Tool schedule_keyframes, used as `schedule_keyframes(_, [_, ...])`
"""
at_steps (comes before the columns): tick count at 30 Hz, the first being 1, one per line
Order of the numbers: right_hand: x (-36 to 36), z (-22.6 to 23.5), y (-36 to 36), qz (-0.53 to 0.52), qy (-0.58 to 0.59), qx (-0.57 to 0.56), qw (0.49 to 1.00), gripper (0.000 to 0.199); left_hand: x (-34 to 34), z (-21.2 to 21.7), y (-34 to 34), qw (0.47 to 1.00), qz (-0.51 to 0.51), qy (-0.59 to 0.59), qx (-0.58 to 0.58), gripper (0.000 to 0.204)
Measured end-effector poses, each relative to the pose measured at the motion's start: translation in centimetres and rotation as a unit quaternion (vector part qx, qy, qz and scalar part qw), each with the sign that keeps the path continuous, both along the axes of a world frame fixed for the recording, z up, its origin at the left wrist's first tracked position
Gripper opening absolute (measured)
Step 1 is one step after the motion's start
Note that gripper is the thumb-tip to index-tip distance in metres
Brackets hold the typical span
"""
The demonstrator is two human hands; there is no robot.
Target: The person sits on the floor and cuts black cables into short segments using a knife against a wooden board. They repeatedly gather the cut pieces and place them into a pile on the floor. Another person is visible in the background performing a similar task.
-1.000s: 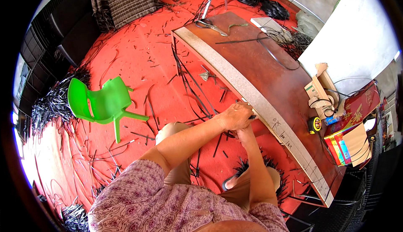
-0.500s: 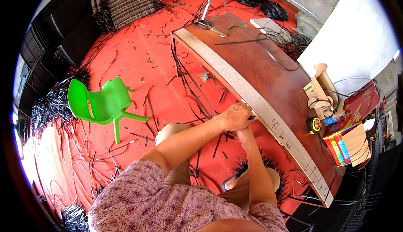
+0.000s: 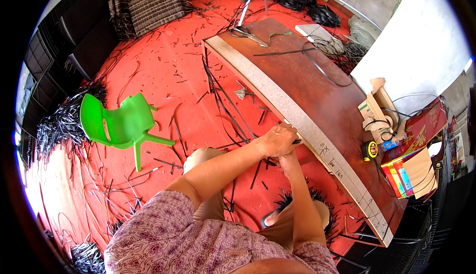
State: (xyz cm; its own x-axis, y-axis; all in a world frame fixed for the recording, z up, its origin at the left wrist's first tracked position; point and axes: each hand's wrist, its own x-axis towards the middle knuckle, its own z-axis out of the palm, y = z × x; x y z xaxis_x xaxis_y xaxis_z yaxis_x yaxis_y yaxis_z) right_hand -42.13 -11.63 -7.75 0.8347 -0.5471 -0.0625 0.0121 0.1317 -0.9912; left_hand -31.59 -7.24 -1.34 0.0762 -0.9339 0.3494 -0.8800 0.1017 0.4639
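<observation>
Beside the table (image 3: 327, 93), near its pale edge strip (image 3: 297, 117): one small dark piece (image 3: 298, 141), mostly hidden, at my left fingertips. Left hand (image 3: 276, 141): narrow, seemingly curled about the piece. Right hand (image 3: 286, 161): tucked just below, touching the left; I cannot tell its grip. Handling, by my judgement: light, fairly stiff, best pinched near the exposed end. Markings: handwritten dark strokes and figures on the strip; gold lettering on a dark red box (image 3: 425, 120); print on a yellow-and-black tape measure (image 3: 370, 151). Brand on the piece: none visible.
</observation>
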Motion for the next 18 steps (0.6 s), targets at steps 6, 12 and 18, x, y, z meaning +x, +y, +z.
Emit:
schedule_keyframes(6, [-0.2,0.6,0.2,0.001,0.056,0.045,0.997,0.009,0.1,0.0,0.0,1.000,-0.003,-0.006,0.004,0.034])
schedule_keyframes(12, [0.0,-0.3,-0.2,-0.003,0.027,0.004,1.000,0.009,0.0,0.1,-0.1,1.000,-0.003,-0.003,0.004,0.034])
schedule_keyframes(18, [0.1,0.2,0.1,-0.015,0.028,0.025,0.999,0.010,0.2,-0.6,-0.1,1.000,0.003,-0.012,-0.004,0.034])
